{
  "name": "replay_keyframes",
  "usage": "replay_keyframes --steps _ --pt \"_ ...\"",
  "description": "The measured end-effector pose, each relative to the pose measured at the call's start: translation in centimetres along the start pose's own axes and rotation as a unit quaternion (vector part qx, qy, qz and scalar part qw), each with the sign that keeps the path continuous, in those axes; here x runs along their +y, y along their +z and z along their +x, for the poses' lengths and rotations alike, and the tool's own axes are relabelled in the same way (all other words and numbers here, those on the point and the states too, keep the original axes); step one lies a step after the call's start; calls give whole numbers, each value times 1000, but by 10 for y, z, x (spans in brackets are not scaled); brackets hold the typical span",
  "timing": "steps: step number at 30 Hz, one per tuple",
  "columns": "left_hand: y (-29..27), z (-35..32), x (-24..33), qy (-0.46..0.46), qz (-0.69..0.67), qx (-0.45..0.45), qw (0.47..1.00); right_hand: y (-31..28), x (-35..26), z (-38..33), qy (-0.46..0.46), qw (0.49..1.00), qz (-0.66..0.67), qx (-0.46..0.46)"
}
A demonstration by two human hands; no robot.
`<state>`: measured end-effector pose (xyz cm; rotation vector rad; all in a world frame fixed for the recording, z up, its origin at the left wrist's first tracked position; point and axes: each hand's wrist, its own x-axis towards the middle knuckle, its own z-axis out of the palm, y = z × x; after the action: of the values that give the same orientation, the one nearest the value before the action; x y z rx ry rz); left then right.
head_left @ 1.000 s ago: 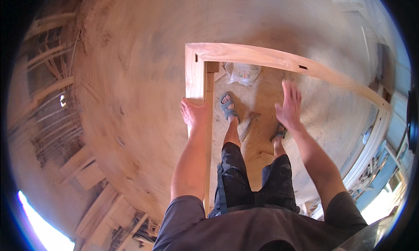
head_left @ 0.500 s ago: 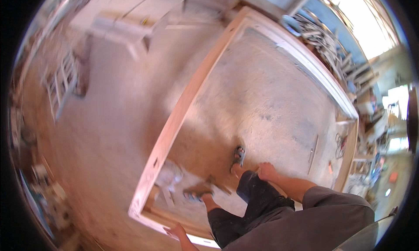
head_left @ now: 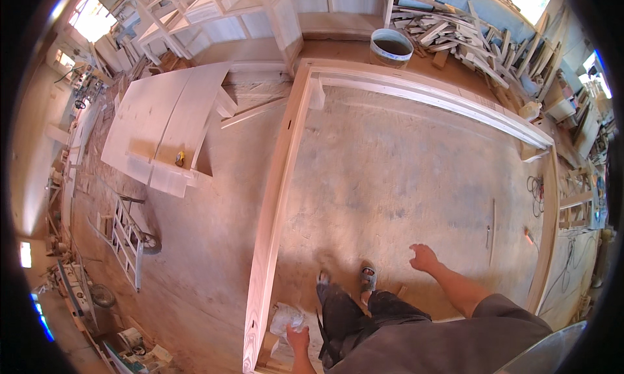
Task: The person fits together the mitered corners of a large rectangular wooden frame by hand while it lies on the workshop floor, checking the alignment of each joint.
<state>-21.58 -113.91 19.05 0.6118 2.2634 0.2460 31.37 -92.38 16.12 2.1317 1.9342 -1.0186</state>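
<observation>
I stand inside a large rectangular wooden frame (head_left: 278, 202), with its pale rails around me on short blocks above the floor. My right hand (head_left: 425, 257) reaches forward over the floor, its fingers loosely apart and holding nothing. Low on the left hangs my left hand (head_left: 298, 339), close to the frame's left rail and apart from it. Its fingers look loosely spread and nothing shows in them. A clear plastic bag (head_left: 285, 317) lies just beyond that hand, inside the frame's near left corner.
A thin strip (head_left: 493, 231) and an orange-handled tool (head_left: 528, 235) lie on the floor inside the frame. Beyond its far rail stand a bucket (head_left: 391, 47) and a scrap wood pile (head_left: 448, 33). Leftward are a panelled bench (head_left: 162, 120) and a wheeled metal hand cart (head_left: 127, 234).
My left hand has come off the frame's near rail. My right hand has moved from beside my knee, outward to the right. My view has turned and my feet have shifted.
</observation>
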Motion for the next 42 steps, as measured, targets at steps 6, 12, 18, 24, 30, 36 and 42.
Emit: replay_keyframes --steps 6,12,18,24,30,36,42 --pt "19 80 126 33 78 -2 996 -90 -29 129 25 999 26 9" --pt "66 186 339 -19 70 -140 988 -152 -2 281 15 1000 -22 -14" --pt "67 293 538 144 31 -30 989 -255 -86 514 -47 997 -12 65" --pt "102 380 694 135 3 4 991 -373 -156 719 -141 975 -55 161" --pt "161 458 801 137 103 109 979 -385 -171 871 -217 953 -133 162" --pt "187 497 884 115 156 62 979 -379 -177 916 -147 979 -142 18" --pt "203 523 895 134 201 76 967 -371 -177 924 -174 972 -145 68"
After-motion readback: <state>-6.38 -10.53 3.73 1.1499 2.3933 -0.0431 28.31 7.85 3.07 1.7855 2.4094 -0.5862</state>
